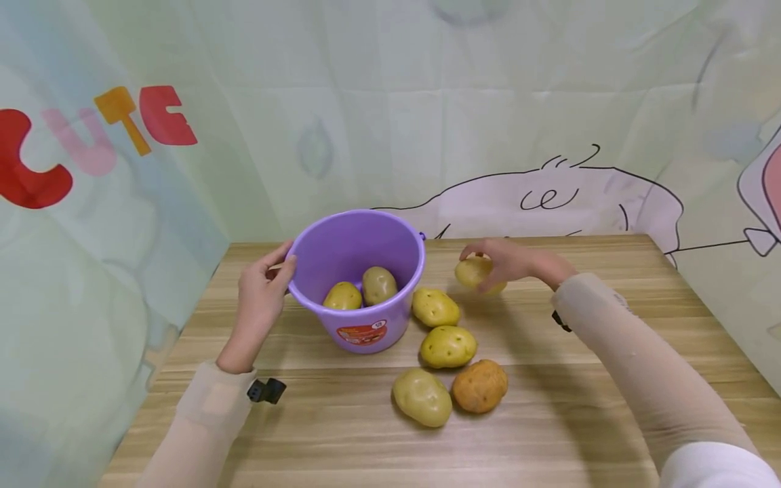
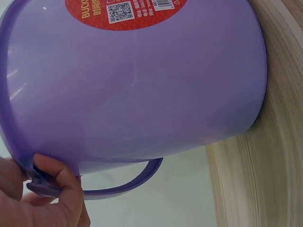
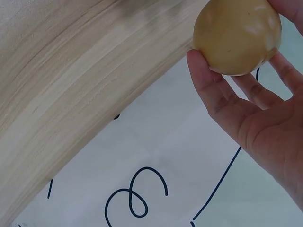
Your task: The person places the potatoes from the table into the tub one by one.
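A purple bucket (image 1: 366, 332) stands on the table with two potatoes inside, a yellow potato (image 1: 342, 296) and a paler potato (image 1: 379, 285). My left hand (image 1: 261, 288) grips its rim at the left side; in the left wrist view the fingers curl round the rim by the handle (image 2: 118, 190). To the right of the bucket, my right hand (image 1: 503, 263) holds a pale potato (image 1: 471, 272) between thumb and fingers. The right wrist view shows that potato (image 3: 236, 38) in the curled fingers, near the table's far edge.
Beside the bucket lie two yellow potatoes, one potato (image 1: 436, 308) close to its wall and another potato (image 1: 448, 347) nearer me. In front are a pale potato (image 1: 422, 398) and an orange-brown potato (image 1: 480, 386). A printed cloth backdrop (image 1: 378, 122) rises behind the wooden table (image 1: 317, 434).
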### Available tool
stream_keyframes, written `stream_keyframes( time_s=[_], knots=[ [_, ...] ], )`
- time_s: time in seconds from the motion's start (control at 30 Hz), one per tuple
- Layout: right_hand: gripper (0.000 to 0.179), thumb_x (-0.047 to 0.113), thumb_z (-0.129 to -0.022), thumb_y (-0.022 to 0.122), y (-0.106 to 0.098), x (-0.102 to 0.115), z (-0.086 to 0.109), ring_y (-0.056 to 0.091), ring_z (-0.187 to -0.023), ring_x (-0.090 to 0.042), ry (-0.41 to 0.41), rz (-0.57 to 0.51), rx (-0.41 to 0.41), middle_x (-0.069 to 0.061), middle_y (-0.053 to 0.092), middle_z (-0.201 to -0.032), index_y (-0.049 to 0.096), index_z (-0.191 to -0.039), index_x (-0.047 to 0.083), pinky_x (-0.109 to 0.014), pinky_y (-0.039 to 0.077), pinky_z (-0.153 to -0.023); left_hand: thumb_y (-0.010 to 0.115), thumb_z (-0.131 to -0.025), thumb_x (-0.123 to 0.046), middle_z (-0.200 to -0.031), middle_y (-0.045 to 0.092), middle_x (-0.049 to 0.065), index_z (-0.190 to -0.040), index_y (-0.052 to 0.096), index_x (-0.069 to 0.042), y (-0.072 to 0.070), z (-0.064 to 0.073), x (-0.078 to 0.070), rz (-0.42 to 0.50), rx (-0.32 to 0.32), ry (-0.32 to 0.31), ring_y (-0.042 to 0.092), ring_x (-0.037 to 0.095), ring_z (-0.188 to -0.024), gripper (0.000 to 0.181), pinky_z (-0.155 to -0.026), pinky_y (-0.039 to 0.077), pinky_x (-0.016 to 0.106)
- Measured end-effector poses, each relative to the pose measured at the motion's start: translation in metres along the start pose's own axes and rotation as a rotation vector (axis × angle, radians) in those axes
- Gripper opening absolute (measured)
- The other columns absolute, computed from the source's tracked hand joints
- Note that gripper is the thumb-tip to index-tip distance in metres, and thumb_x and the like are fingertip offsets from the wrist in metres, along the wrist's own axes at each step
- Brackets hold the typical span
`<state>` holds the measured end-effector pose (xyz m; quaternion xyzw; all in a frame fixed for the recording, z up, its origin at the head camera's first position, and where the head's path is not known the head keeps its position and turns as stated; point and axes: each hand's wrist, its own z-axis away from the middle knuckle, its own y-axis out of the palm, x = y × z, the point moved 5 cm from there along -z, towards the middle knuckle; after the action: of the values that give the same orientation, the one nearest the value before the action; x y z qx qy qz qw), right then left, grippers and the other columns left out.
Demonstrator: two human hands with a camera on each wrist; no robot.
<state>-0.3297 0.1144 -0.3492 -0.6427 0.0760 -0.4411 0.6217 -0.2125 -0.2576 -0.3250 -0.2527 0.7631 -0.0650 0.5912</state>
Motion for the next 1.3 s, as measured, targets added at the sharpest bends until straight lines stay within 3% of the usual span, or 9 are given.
stream_keyframes(
  time_s=[0.63, 1.0, 1.2, 1.3],
  knots=[
    [0.056, 0.015, -0.076, 0.084, -0.018, 0.01, 0.018, 0.054, -0.114, -0.037, -0.049, 0.038, -0.021, -0.015, 0.062, -0.122, 0.061, -0.126, 0.001, -0.055, 0.049, -0.096, 0.054, -0.104, -0.021, -0.13, 0.061, 0.022, -0.141, 0.055, -0.002, 0.001, -0.002, 0.0, 0.002, -0.004, -0.001, 0.064, 0.038, -0.103, 0.042, -0.071, 0.056, 0.012],
    [0.055, 0.016, -0.076, 0.084, -0.028, 0.025, 0.027, 0.055, -0.111, -0.034, -0.065, 0.037, -0.031, -0.014, 0.062, -0.12, 0.062, -0.125, 0.003, -0.049, 0.053, -0.09, 0.055, -0.103, -0.021, -0.128, 0.063, 0.022, -0.14, 0.057, -0.003, -0.001, -0.001, -0.001, -0.009, -0.017, -0.014, 0.065, 0.031, -0.098, 0.041, -0.069, 0.056, 0.012],
    [0.058, 0.017, -0.076, 0.084, -0.036, 0.028, 0.032, 0.057, -0.108, -0.031, -0.057, 0.046, -0.042, -0.014, 0.062, -0.12, 0.062, -0.127, 0.003, -0.044, 0.055, -0.087, 0.057, -0.102, -0.02, -0.127, 0.063, 0.021, -0.139, 0.058, -0.003, -0.001, -0.001, 0.0, -0.008, -0.028, -0.012, 0.066, 0.018, -0.09, 0.04, -0.068, 0.056, 0.011],
    [0.058, 0.019, -0.077, 0.085, -0.041, 0.029, 0.033, 0.057, -0.104, -0.03, -0.048, 0.036, -0.051, -0.015, 0.062, -0.118, 0.062, -0.128, 0.004, -0.044, 0.055, -0.085, 0.056, -0.102, -0.02, -0.128, 0.063, 0.021, -0.139, 0.058, -0.003, -0.001, -0.001, 0.001, -0.007, -0.026, -0.009, 0.066, 0.018, -0.091, 0.041, -0.068, 0.056, 0.012]
  ],
)
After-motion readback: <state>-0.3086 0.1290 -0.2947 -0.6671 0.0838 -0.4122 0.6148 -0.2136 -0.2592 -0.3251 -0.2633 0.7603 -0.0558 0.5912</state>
